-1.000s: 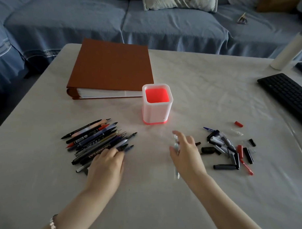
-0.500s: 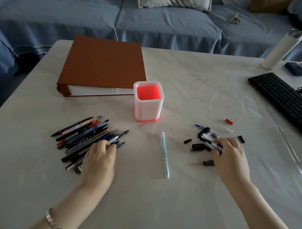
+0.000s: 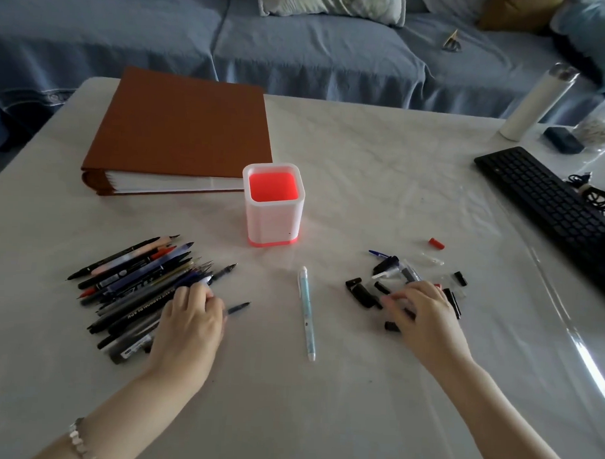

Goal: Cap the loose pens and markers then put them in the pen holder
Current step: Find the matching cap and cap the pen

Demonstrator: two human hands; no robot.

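Observation:
The white pen holder (image 3: 274, 221) with a red inside stands at the table's middle. A pile of uncapped pens and markers (image 3: 134, 278) lies to the left. My left hand (image 3: 188, 325) rests on the pile's right end, fingers curled over a dark blue pen (image 3: 238, 307) whose tip sticks out to the right. A light blue pen (image 3: 306, 312) lies alone between my hands. Loose caps (image 3: 389, 270), mostly black, are scattered on the right, with a red cap (image 3: 436, 243) apart. My right hand (image 3: 425, 319) lies over the caps, fingertips touching black ones; its grip is blurred.
A brown binder (image 3: 181, 132) lies behind the holder on the left. A black keyboard (image 3: 548, 210) and a coiled cable (image 3: 593, 196) sit at the right edge. At the far right corner stands a white bottle (image 3: 535, 103), with a blue sofa (image 3: 300, 50) behind the table.
My right hand laid the light blue pen on the table, then moved right onto the caps. My left hand stayed on the pile and drew the dark blue pen slightly toward me.

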